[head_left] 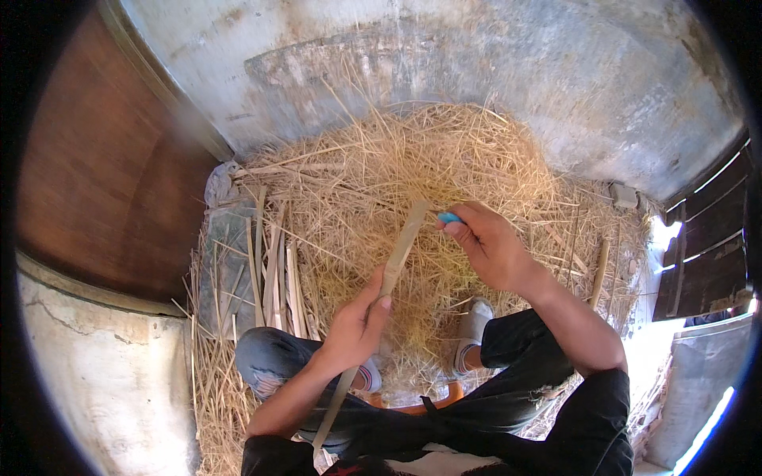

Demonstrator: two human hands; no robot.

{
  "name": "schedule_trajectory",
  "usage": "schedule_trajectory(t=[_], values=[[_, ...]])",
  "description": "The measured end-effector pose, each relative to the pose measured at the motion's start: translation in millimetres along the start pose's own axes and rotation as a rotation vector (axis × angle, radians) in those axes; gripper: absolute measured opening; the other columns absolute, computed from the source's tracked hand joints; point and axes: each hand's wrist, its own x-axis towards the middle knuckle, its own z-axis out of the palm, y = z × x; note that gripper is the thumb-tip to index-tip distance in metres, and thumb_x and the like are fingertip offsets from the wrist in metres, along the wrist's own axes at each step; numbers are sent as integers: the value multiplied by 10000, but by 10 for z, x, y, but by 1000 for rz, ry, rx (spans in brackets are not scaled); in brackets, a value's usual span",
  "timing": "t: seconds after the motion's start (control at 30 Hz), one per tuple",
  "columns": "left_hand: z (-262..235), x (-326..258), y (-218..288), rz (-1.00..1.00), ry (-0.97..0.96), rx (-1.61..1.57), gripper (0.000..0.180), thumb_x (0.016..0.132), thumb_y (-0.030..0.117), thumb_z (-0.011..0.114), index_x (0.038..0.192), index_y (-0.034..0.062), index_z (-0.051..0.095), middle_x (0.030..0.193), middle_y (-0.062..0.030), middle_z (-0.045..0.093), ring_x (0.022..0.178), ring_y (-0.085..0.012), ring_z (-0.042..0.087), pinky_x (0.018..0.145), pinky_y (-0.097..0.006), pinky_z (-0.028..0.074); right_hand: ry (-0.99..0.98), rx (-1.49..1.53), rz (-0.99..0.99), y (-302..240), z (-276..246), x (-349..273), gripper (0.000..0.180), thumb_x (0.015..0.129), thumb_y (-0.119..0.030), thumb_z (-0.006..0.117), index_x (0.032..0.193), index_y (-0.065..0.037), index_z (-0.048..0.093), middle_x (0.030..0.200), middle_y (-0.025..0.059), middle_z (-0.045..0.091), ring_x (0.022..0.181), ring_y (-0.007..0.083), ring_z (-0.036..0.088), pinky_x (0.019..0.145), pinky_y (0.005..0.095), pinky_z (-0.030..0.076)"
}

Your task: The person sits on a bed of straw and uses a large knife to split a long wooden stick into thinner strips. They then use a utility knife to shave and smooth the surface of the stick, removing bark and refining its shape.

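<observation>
My left hand (353, 327) is closed round a long, flat, pale bamboo strip (406, 240). The strip slants from my lap past my fingers, its far end tilted up and slightly right over the straw. Just right of that end, my right hand (494, 244) is closed on a small tool with a bright blue handle (449, 217). A thin dark part of the tool seems to point toward the strip; whether it touches cannot be made out.
Loose straw and shavings (444, 159) cover the floor around my feet. Several split strips (274, 274) lie at the left beside a grey slab (226, 262). A weathered wall (444, 63) rises behind, a brown door panel (111, 166) at the left. An orange seat edge (455, 392) shows between my legs.
</observation>
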Motion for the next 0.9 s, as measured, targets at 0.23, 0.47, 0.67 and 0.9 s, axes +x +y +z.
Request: schedule_trajectory(t=[0.23, 0.47, 0.67, 0.9], values=[[2, -19, -47, 125, 56, 121, 548, 1007, 137, 554, 1510, 11, 379, 678, -131, 572, 529, -155, 571, 539, -304, 473, -71, -69, 219, -154, 24, -4, 337, 1049, -309, 521, 892, -12, 546, 572, 163, 485, 481, 319, 503, 500, 417, 401], [-1, -37, -90, 180, 66, 180, 546, 987, 128, 578, 1487, -10, 405, 598, -134, 564, 479, -208, 602, 505, -326, 483, -108, -152, 255, -174, 17, 77, 339, 1042, -344, 509, 941, -27, 577, 623, 210, 587, 599, 443, 606, 535, 515, 450], [-15, -75, -59, 178, 62, 178, 546, 982, 120, 577, 1485, -6, 407, 545, -106, 535, 462, -207, 596, 487, -329, 475, -135, -189, 304, -166, 68, 101, 368, 1043, -367, 497, 928, -30, 590, 635, 216, 595, 617, 448, 614, 541, 518, 458], [-31, -72, -124, 172, 75, 160, 524, 981, 117, 575, 1465, -22, 433, 547, -100, 525, 461, -183, 580, 491, -311, 468, -152, -203, 287, -112, 210, 47, 368, 1049, -368, 499, 962, -30, 616, 627, 213, 544, 558, 401, 545, 544, 458, 438]])
